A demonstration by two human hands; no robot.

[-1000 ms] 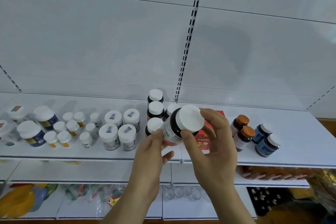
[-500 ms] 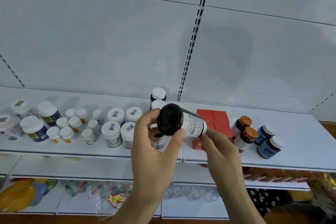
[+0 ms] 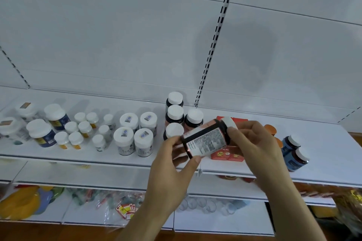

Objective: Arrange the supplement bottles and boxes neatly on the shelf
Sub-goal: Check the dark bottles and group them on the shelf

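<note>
A person's two hands hold one dark supplement bottle on its side in the air, just in front of a white shelf. The bottle's white cap points up and to the right, and its printed label faces the camera. The left hand pinches the bottle's base end between thumb and fingers. The right hand curls its fingers around the cap end.

On the shelf behind the hands stand four dark bottles with white caps. Red boxes lie beside them, partly hidden by the held bottle. To the left stand white jars with stickered lids and small white bottles. To the right stand blue bottles.
</note>
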